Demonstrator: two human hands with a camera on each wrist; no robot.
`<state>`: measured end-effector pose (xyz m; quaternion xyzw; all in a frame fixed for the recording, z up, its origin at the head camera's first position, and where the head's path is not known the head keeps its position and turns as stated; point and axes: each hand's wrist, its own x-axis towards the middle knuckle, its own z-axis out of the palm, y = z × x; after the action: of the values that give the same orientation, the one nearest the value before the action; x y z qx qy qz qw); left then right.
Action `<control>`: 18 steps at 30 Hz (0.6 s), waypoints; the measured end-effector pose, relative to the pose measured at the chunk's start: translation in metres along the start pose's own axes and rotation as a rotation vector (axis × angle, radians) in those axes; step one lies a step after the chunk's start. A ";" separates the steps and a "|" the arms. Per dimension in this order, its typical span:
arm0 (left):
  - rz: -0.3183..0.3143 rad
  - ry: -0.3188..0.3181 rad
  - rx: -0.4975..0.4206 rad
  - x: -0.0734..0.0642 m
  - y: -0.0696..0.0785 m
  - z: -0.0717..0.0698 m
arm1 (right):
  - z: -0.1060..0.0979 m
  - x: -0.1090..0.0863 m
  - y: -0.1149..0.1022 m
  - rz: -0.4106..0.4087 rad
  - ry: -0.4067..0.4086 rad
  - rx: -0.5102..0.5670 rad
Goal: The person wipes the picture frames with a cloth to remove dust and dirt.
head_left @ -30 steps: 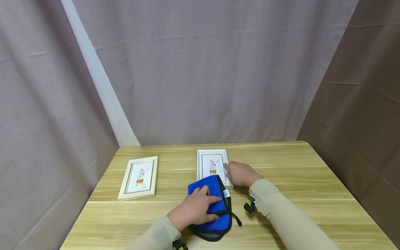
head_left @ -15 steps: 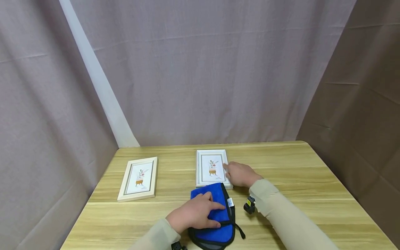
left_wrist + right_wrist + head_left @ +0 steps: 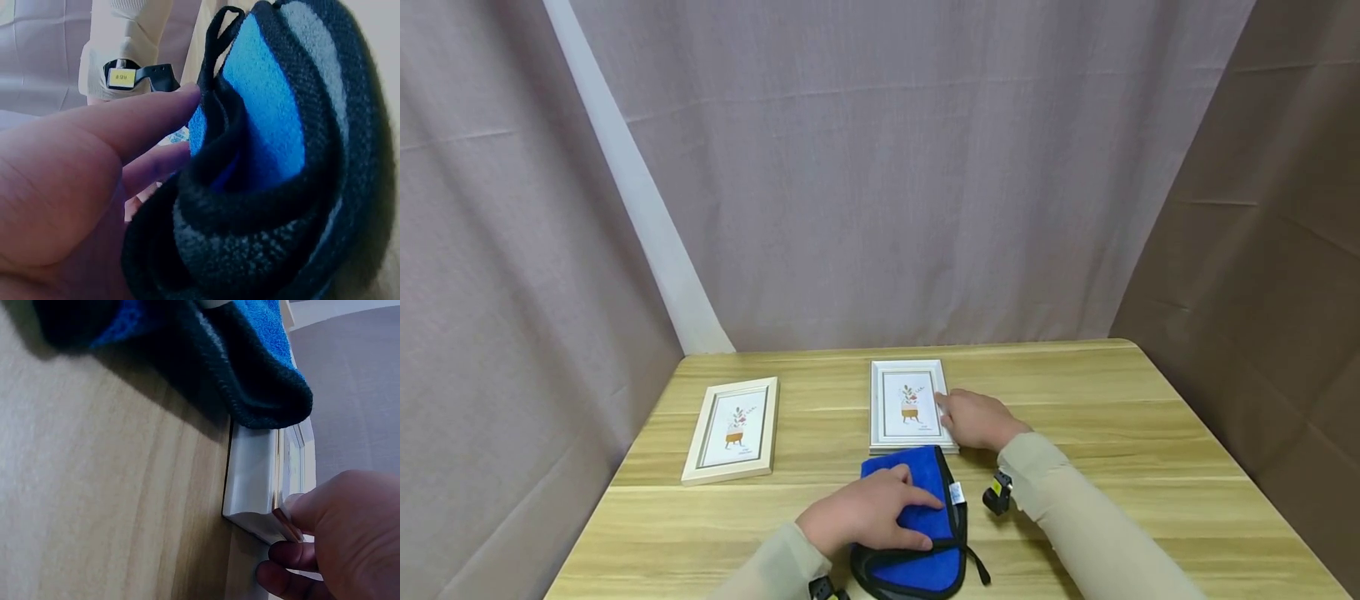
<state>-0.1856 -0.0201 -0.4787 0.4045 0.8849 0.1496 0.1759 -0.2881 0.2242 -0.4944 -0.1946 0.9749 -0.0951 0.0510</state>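
My left hand (image 3: 880, 510) grips a folded blue cloth (image 3: 917, 570) with black edging, a small white tag and a dark hanging loop. In the left wrist view, the thumb lies against the black edge of the cloth (image 3: 269, 106), whose layers bulge beside the palm. Just beyond it a white picture frame (image 3: 877, 408) lies flat, showing a potted-plant print. My right hand (image 3: 976, 417) holds this frame by its right side. Seen from the right wrist, the thumb rests on top of the frame (image 3: 250, 469) and the fingers curl at its side; the cloth overlaps its near end.
A second, cream picture frame (image 3: 698, 450) with a similar print lies at the left on the wooden table (image 3: 1075, 392). Grey curtains (image 3: 925, 183) hang behind the table, and a brown one (image 3: 1262, 275) stands at the right.
My left hand has drawn the cloth toward me, off the lower part of the white frame, so more of the print shows. My right hand has kept its hold on the frame.
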 end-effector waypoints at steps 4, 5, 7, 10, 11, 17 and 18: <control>0.011 -0.010 -0.002 0.000 0.004 -0.001 | -0.001 -0.002 0.002 0.005 0.008 0.027; 0.016 -0.015 -0.006 0.000 0.005 -0.001 | 0.000 -0.002 0.003 0.005 0.011 0.035; 0.022 -0.031 -0.014 -0.001 0.007 -0.001 | 0.001 -0.003 0.005 0.013 0.016 0.050; 0.038 -0.050 -0.010 -0.002 0.011 0.000 | 0.004 -0.003 0.008 0.032 0.021 0.068; 0.040 -0.057 -0.008 -0.003 0.013 0.001 | 0.005 -0.004 0.008 0.038 0.021 0.069; 0.059 -0.039 -0.005 -0.002 0.014 0.001 | 0.008 -0.005 0.008 0.050 0.029 0.057; 0.060 -0.029 -0.010 -0.001 0.013 0.000 | 0.008 -0.006 0.008 0.048 0.035 0.062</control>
<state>-0.1761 -0.0128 -0.4729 0.4321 0.8690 0.1531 0.1861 -0.2848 0.2321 -0.5035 -0.1678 0.9766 -0.1273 0.0423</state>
